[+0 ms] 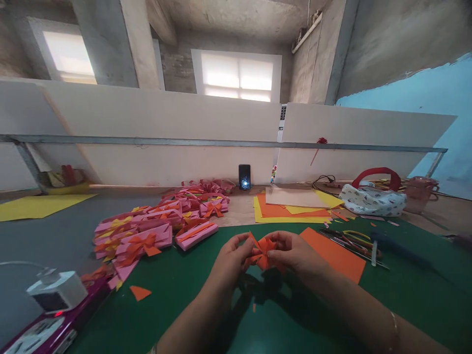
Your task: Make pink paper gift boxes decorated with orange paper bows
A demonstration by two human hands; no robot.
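Note:
Between my two hands, just above the green mat, is an orange paper bow with several folded loops. My left hand pinches its left side, thumb and fingers together. From the right, my right hand grips the other side in the same way. Part of the bow is covered by my fingers. An orange paper sheet lies flat beside my right hand. To the left is a heap of pink folded paper pieces, several topped with orange or yellow bows.
Scissors and tools lie at the right. Stacked coloured sheets, a phone and a white cloth bag stand farther back. A purple power strip with a white charger occupies the left front. An orange scrap lies nearby.

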